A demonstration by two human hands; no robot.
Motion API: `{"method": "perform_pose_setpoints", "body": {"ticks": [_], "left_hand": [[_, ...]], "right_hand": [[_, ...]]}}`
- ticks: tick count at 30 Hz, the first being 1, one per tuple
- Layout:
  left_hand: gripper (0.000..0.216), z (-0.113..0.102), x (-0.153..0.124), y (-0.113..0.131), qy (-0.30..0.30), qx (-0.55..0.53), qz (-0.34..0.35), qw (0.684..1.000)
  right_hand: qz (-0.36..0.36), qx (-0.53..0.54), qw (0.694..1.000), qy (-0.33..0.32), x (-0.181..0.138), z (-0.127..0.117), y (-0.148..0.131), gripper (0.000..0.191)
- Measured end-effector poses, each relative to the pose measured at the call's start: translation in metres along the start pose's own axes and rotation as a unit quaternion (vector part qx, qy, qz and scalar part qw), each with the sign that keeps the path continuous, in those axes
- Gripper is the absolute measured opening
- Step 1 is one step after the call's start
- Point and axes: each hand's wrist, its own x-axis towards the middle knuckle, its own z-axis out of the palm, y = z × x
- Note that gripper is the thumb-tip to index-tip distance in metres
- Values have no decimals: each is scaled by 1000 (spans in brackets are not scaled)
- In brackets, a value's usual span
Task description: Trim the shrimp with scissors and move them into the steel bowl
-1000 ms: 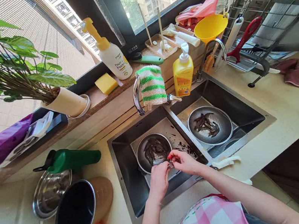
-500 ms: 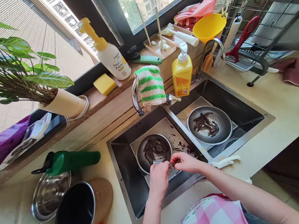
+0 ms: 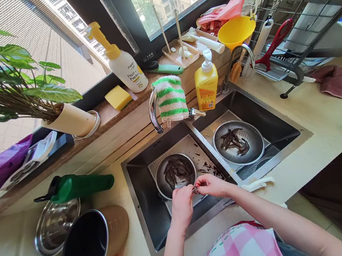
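My left hand (image 3: 181, 205) and my right hand (image 3: 212, 185) meet over the front of the left sink basin (image 3: 144, 202). Both are closed, pinching one small dark fish (image 3: 195, 190) between their fingertips. Just behind them a round metal strainer bowl (image 3: 175, 174) holds several dark small fish. A second metal strainer bowl (image 3: 238, 142) with several more fish sits in the right basin. Dark scraps (image 3: 209, 168) lie on the basin floor by the divider.
A tap with a green-striped cloth (image 3: 171, 98) hangs over the sink; a yellow soap bottle (image 3: 206, 83) stands beside it. A dark pot (image 3: 88, 244), a metal lid (image 3: 54, 224) and a green jug (image 3: 76, 186) lie left. A white tool (image 3: 255, 183) rests on the sink's front rim. A dish rack (image 3: 299, 32) is at right.
The hands stay together on the small fish, with only slight finger movement. The view has shifted a little.
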Motion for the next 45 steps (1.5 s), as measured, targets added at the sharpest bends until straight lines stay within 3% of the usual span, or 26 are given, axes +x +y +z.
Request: {"method": "perform_pose_setpoints", "body": {"ticks": [11, 20, 28, 45], "left_hand": [[20, 4, -5, -5, -5, -94, -52, 994], [22, 3, -6, -4, -23, -103, -76, 991], [23, 5, -5, -6, -23, -117, -59, 991], [24, -4, -4, 1, -41, -25, -38, 998]], "right_hand": [[71, 178, 981, -41, -5, -1, -7, 37], [31, 260, 965, -12, -6, 1, -10, 33], [-36, 183, 982, 11, -4, 5, -7, 33], [-134, 36, 989, 58, -5, 0, -14, 27]]}}
